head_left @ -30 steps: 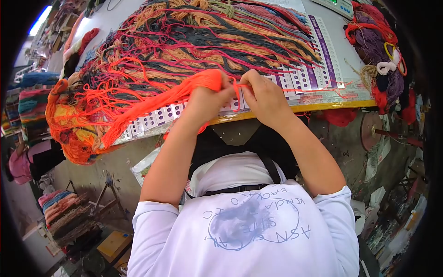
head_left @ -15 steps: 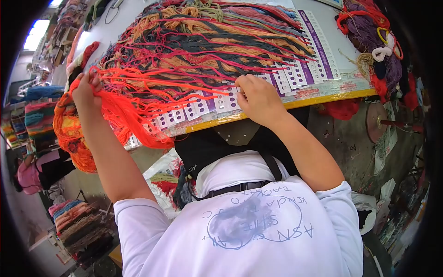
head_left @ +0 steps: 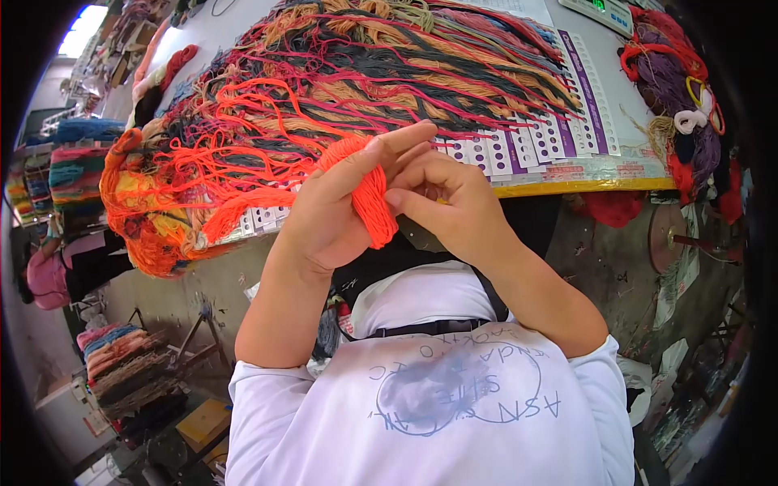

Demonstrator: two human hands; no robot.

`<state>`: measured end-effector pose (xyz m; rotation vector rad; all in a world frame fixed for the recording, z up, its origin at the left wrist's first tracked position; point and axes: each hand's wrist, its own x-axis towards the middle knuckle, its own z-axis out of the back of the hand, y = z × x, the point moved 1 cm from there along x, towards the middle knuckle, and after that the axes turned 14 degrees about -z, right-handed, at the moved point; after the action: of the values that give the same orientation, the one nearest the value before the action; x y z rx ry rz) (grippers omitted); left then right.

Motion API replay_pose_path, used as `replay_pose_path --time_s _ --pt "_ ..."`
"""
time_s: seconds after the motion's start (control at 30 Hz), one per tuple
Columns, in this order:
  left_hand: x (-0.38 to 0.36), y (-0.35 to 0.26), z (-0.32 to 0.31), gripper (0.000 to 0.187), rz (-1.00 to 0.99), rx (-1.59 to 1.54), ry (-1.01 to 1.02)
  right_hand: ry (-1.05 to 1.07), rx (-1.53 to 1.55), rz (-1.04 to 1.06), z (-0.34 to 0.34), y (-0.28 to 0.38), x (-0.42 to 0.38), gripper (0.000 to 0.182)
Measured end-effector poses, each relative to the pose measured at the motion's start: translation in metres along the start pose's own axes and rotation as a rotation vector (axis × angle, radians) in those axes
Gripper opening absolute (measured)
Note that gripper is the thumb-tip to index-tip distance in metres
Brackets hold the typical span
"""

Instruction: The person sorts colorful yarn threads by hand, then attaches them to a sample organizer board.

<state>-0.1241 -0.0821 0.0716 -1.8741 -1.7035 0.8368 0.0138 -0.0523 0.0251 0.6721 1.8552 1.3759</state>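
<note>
A bundle of bright orange-red thread [head_left: 373, 198] lies across the palm of my left hand [head_left: 328, 211], held between the thumb and the palm. My right hand [head_left: 454, 202] touches the bundle's right side, its thumb and fingers bent close together; what they pinch, if anything, is hidden. Loose orange-red strands [head_left: 235, 162] spread over the table to the left of my hands. Behind them lie long multicoloured threads [head_left: 365, 73] in dark, tan and pink, their right ends at white and purple punched cards [head_left: 579, 97].
The yellow table edge [head_left: 583, 186] runs just beyond my hands. Purple and red yarn [head_left: 664, 81] hangs at the right corner, near a digital scale [head_left: 598, 12]. An orange and yellow yarn heap [head_left: 146, 211] overhangs the left edge. A person in pink [head_left: 50, 275] is at far left.
My left hand has moved right, from the strands' left end to beside my right hand, and now holds the orange-red bundle gathered up. The loose strands have shifted on the table.
</note>
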Motion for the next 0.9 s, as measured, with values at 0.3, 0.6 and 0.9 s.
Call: replay_pose_path --time_s 0.3,0.6,0.9 --pt "-0.006 0.004 0.004 0.047 0.062 -0.032 0.042 0.002 0.154 -0.092 -0.013 0.006 -0.005 0.01" --pt "-0.009 -0.005 0.016 0.054 0.056 0.022 0.039 0.1 0.307 -0.207 -0.002 0.003 -0.011 0.016" --pt "-0.008 -0.011 0.025 0.055 0.152 0.063 0.233 0.171 0.448 -0.242 -0.008 0.011 -0.013 0.017"
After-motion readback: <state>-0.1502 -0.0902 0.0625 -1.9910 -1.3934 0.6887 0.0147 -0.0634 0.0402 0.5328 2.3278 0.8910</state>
